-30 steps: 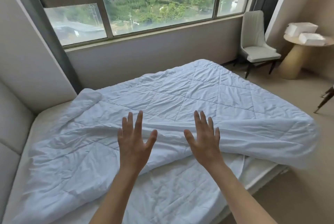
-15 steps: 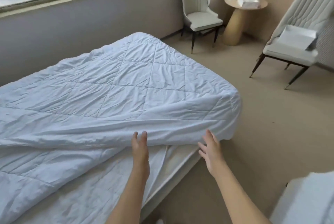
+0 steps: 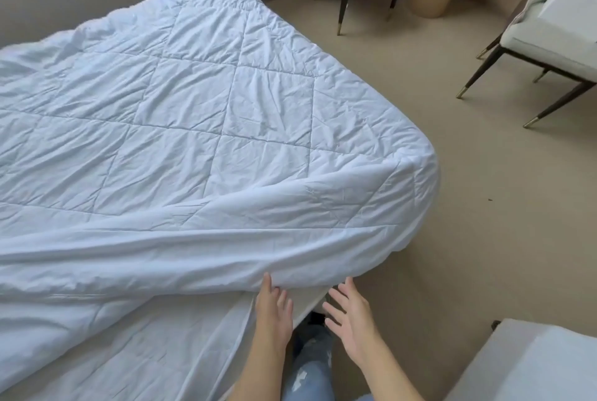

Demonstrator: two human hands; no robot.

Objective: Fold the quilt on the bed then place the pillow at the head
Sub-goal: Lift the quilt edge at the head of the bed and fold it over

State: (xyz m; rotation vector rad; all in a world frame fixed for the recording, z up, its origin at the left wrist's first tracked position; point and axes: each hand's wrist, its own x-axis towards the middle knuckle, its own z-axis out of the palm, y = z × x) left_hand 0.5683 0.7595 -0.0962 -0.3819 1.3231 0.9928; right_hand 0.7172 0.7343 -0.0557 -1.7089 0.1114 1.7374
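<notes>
While the white quilt (image 3: 200,129) is spread rumpled across the bed (image 3: 181,349), its near edge is touched by the left hand (image 3: 273,313), fingers straight; the right hand (image 3: 352,320) is held just beside, fingers splayed, gripping nothing

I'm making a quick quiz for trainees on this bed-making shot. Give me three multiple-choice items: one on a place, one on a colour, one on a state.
1. Where do both hands reach?
A. the quilt's near edge by the bed corner
B. a chair seat
C. the floor

2. What colour is the quilt?
A. grey
B. white
C. beige

3. How is the right hand?
A. a fist
B. pinching cloth
C. open, fingers spread

Answers:
1 A, the left hand and right hand are at the quilt edge.
2 B, plainly white.
3 C, its fingers hold nothing.
</notes>
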